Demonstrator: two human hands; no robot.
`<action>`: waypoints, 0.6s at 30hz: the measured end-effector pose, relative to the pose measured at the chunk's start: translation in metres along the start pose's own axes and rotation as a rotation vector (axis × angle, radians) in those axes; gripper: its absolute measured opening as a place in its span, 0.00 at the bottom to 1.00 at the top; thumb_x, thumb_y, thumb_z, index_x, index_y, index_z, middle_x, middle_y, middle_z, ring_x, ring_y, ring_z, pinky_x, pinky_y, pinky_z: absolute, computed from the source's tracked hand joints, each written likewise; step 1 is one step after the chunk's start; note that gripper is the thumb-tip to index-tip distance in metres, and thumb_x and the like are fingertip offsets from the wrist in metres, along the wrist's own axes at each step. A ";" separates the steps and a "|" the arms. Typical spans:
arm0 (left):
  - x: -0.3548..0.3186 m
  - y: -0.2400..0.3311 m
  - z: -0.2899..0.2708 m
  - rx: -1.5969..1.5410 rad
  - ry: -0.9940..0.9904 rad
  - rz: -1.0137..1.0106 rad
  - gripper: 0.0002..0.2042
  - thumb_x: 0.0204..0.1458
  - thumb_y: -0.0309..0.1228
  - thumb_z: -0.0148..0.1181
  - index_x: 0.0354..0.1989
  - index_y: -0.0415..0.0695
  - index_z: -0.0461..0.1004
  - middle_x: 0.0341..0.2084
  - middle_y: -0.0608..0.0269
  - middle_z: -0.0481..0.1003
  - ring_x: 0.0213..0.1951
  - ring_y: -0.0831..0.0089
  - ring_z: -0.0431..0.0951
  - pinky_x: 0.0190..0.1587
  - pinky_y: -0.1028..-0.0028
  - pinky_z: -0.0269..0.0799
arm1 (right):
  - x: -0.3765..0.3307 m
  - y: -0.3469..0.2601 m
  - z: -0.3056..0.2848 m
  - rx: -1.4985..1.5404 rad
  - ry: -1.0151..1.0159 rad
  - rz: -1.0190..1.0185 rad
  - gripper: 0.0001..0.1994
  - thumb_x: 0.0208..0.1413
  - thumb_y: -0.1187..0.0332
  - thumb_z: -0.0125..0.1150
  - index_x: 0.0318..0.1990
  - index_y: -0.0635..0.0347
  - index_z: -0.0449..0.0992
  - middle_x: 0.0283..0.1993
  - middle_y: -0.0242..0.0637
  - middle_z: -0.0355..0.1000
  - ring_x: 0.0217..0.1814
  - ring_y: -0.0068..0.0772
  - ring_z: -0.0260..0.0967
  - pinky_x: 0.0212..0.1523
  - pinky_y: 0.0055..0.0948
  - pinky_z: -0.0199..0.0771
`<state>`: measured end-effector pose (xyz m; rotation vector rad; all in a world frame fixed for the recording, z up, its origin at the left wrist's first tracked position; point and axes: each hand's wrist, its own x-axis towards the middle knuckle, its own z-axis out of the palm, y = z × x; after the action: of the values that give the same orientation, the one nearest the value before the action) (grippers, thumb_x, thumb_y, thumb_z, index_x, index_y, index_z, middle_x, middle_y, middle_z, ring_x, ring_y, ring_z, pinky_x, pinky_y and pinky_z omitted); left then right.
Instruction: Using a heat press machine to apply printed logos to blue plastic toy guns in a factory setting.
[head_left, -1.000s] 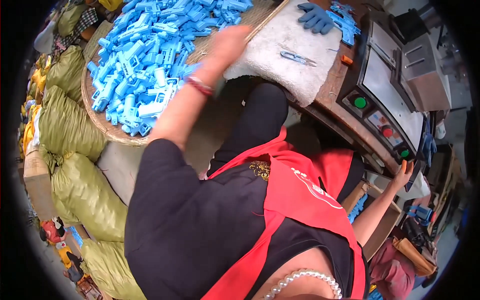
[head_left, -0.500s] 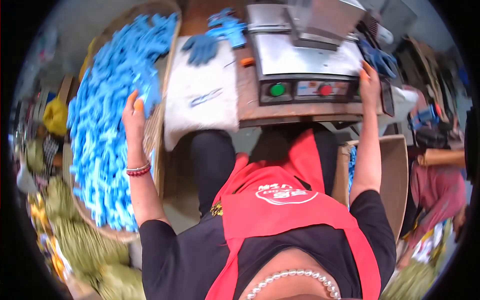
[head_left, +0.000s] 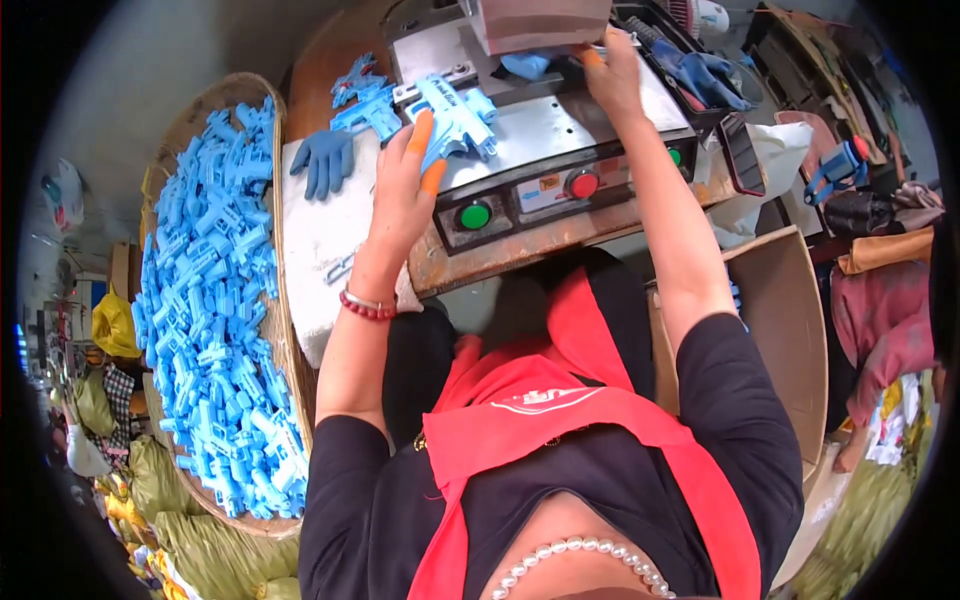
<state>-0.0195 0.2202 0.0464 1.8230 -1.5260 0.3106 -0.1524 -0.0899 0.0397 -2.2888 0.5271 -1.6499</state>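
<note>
My left hand (head_left: 402, 190), with orange covers on its fingers, holds a light-blue toy gun (head_left: 455, 118) by one end. The toy is over the front left of a metal-topped machine (head_left: 545, 120). My right hand (head_left: 613, 78), also orange-tipped, reaches to the right side of the machine's raised metal block (head_left: 540, 22). Under that block shows another blue piece (head_left: 525, 66), mostly hidden. Part of the right fingers is covered, so their grip is unclear. Left of the machine, several blue toy parts (head_left: 368, 108) lie on the wooden table.
A long wicker basket (head_left: 282, 300) heaped with blue toy guns stands at the left. A blue glove (head_left: 324, 163) lies on a white cloth (head_left: 305, 235). Green and red buttons face me. At the right are a black tray (head_left: 690, 60), a phone (head_left: 740, 155) and a cardboard box (head_left: 780, 320).
My left hand has come from the basket to the machine with the toy gun. My right hand has moved from the machine's right edge inward to the metal block. The view has shifted.
</note>
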 end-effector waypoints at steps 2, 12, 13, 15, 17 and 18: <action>0.014 0.016 0.003 0.003 0.085 -0.025 0.30 0.47 0.20 0.59 0.62 0.44 0.60 0.54 0.48 0.65 0.53 0.49 0.65 0.56 0.62 0.61 | -0.008 -0.035 -0.074 -0.107 0.053 0.012 0.12 0.45 0.68 0.64 0.36 0.66 0.74 0.39 0.44 0.72 0.44 0.43 0.68 0.46 0.36 0.67; 0.128 0.028 0.098 0.392 0.094 -0.023 0.10 0.49 0.36 0.56 0.33 0.44 0.77 0.38 0.56 0.74 0.41 0.56 0.72 0.42 0.61 0.65 | -0.112 -0.097 -0.270 -0.183 -0.039 0.404 0.15 0.52 0.79 0.54 0.49 0.65 0.72 0.53 0.40 0.67 0.60 0.35 0.61 0.62 0.32 0.56; 0.124 0.013 0.111 0.491 0.176 0.040 0.13 0.50 0.40 0.55 0.39 0.45 0.77 0.41 0.56 0.74 0.46 0.56 0.69 0.45 0.60 0.62 | -0.112 -0.083 -0.250 -0.074 -0.090 0.419 0.16 0.52 0.78 0.55 0.50 0.65 0.72 0.53 0.41 0.67 0.59 0.36 0.61 0.61 0.31 0.56; 0.114 0.018 0.100 0.436 0.099 -0.016 0.15 0.51 0.40 0.55 0.43 0.44 0.75 0.43 0.56 0.73 0.49 0.56 0.68 0.46 0.59 0.62 | -0.112 -0.050 -0.216 -0.083 -0.211 0.459 0.23 0.52 0.70 0.60 0.56 0.65 0.66 0.58 0.44 0.65 0.62 0.38 0.58 0.63 0.31 0.53; 0.087 0.014 0.069 0.289 0.058 -0.033 0.25 0.50 0.43 0.57 0.55 0.44 0.68 0.51 0.53 0.69 0.56 0.53 0.63 0.52 0.56 0.60 | -0.114 -0.018 -0.181 0.030 -0.305 0.524 0.31 0.52 0.64 0.63 0.61 0.67 0.61 0.62 0.48 0.61 0.66 0.40 0.55 0.65 0.32 0.50; 0.064 0.011 0.050 0.195 0.013 0.046 0.27 0.49 0.44 0.59 0.57 0.46 0.66 0.53 0.51 0.67 0.58 0.52 0.62 0.54 0.55 0.59 | -0.116 -0.001 -0.169 0.067 -0.380 0.584 0.36 0.51 0.59 0.65 0.63 0.69 0.57 0.64 0.50 0.58 0.68 0.41 0.52 0.66 0.32 0.48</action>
<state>-0.0251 0.1386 0.0540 1.9321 -1.5768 0.5085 -0.3458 -0.0391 -0.0059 -2.0507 0.9143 -0.9202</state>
